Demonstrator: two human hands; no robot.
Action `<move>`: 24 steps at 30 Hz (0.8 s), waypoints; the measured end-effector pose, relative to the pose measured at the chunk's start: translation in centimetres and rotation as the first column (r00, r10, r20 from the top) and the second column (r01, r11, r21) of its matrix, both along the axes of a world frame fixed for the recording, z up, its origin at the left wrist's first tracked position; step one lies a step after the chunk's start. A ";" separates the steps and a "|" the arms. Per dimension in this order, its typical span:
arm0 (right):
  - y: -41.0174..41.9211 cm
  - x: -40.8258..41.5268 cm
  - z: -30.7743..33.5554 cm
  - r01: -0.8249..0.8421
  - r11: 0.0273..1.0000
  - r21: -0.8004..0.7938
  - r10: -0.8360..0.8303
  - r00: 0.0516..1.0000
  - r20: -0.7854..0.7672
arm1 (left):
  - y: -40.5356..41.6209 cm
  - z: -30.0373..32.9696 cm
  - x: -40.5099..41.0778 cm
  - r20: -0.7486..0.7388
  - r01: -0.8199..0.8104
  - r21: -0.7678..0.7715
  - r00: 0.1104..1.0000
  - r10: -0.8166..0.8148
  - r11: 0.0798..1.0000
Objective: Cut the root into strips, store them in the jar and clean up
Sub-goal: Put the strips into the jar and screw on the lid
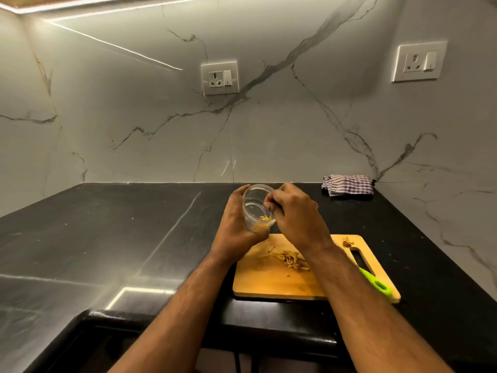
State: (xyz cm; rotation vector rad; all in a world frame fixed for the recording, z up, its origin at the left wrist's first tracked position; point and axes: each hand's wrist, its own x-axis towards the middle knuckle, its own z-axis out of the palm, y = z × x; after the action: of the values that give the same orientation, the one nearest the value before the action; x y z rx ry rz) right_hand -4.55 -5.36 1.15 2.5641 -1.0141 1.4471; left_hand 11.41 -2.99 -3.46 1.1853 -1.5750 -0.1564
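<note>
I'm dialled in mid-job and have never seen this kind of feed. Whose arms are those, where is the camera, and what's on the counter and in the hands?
There is no robot: a person wears one wide-angle camera on the head, looking down at both bare hands. The left hand grips a clear jar, tilted, with a few yellow strips inside. The right hand has its fingers at the jar's mouth. On the black counter lies a wooden cutting board with more cut strips, and a green-handled knife. A checked cloth sits by the wall.
</note>
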 end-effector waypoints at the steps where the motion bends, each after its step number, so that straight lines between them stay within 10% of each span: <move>1: 0.8 -0.2 -0.3 -0.014 1.000 -0.003 0.014 1.000 -0.007 | 0.6 0.0 0.0 0.004 0.000 -0.007 1.000 0.000 1.000; 14: 6.4 -4.4 -3.9 0.199 0.959 0.200 -0.166 0.972 -0.168 | 3.4 -0.1 0.2 -0.023 -0.109 0.003 0.994 0.109 0.994; 24: 6.1 -2.7 -3.3 0.084 0.945 0.317 -0.005 0.970 -0.243 | 3.0 -0.3 0.3 -0.028 -0.134 -0.001 0.991 0.134 0.991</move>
State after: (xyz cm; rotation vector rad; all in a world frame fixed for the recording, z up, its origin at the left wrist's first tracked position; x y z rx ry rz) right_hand -7.28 0.76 -2.12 2.8227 -1.3592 0.9937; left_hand 11.66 -0.01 -3.80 1.2774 -1.4656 -0.0829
